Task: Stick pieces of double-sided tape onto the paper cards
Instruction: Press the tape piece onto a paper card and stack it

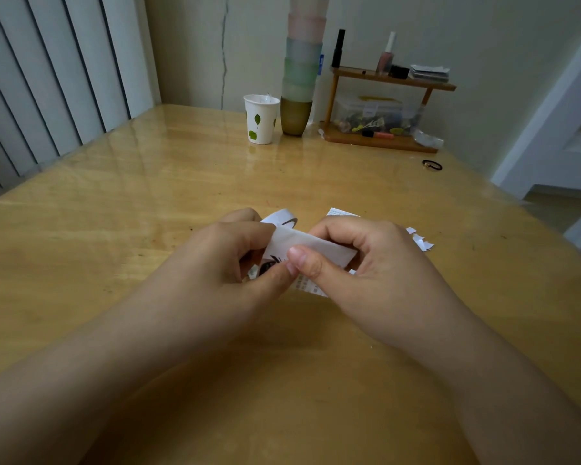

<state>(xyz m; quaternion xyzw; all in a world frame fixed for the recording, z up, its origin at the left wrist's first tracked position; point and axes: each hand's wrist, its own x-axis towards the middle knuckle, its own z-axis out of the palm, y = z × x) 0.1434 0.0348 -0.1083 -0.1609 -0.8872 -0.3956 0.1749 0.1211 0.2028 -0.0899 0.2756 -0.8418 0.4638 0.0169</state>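
Both hands meet over the middle of the wooden table (148,209). My left hand (225,250) grips a white roll of double-sided tape (282,217), most of it hidden behind the fingers. A white strip of tape (316,245) runs from the roll to my right hand (359,260), whose thumb and fingers pinch it. Under the hands lies a paper card (311,286) with small print and a dark drawing; only its edges show. Small white paper scraps (421,241) lie just right of my right hand.
At the table's far side stand a white paper cup with green leaves (261,119), a tall stack of coloured cups (301,78) and a small wooden shelf (383,139) with bottles and a clear box. A black hair tie (432,165) lies at the right.
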